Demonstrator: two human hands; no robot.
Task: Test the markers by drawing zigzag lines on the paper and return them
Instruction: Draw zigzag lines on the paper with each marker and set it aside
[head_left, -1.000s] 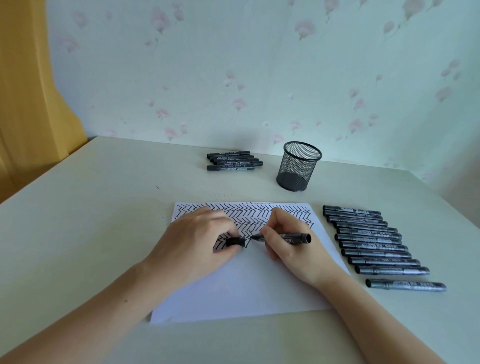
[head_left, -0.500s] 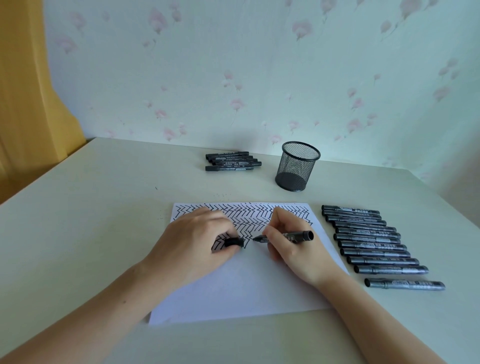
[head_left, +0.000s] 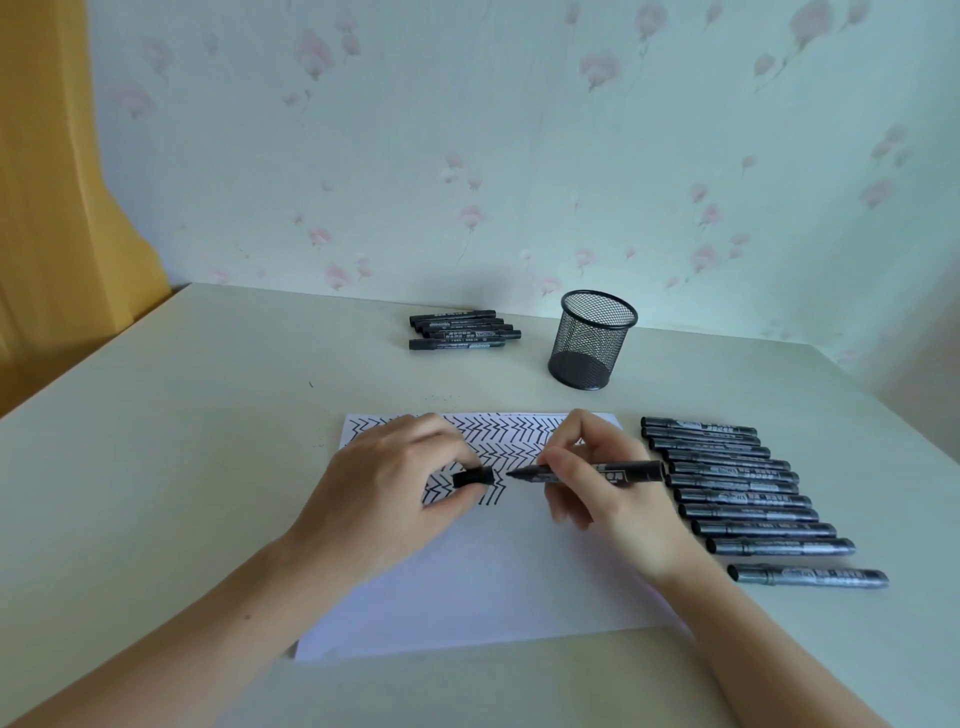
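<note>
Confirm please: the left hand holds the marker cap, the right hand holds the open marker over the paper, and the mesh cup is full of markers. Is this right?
Not quite. In the head view the mesh cup is empty. The rest holds: the left hand pinches the cap, and the right hand holds the open marker over the paper.

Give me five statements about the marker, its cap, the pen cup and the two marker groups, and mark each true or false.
1. The right hand holds an uncapped marker with its tip pointing toward the left hand. True.
2. The cap is pinched in the left hand's fingers. True.
3. The mesh pen cup lies tipped on its side. False: it stands upright.
4. The long row of markers lies left of the paper. False: it lies to the right.
5. The small group of markers sits inside the pen cup. False: it lies on the table, left of the cup.
</note>
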